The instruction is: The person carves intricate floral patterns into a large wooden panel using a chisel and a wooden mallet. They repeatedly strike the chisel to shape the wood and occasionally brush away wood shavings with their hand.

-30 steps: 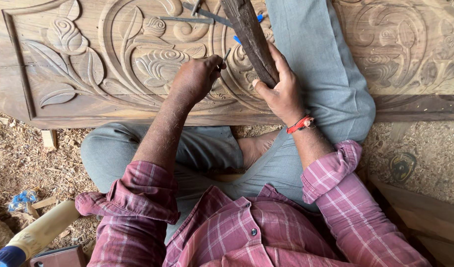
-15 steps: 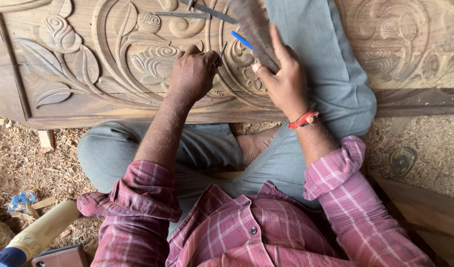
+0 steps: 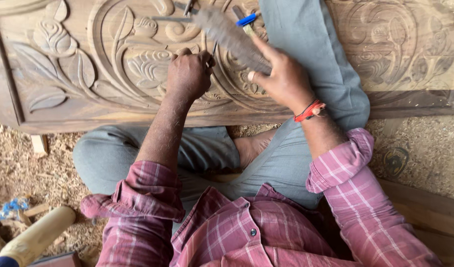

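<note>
No box, bowl or other container shows near either hand. The left hand is curled into a fist, its grip clamped on a thin metal chisel whose shaft rises out of the top of the fist toward the carved wooden panel. The knuckles rest on the panel's leaf and flower relief, with the forearm running straight down to a rolled plaid sleeve. Just right of that fist, the right hand has its grip wrapped on the lower end of a wooden mallet, blurred, which slants up and left above the chisel; the forefinger stretches along it. A red thread band circles the right wrist. Beyond the right hand's fingertips lies a blue-handled tool on the panel. Below both hands are grey-trousered legs, one across the panel.
</note>
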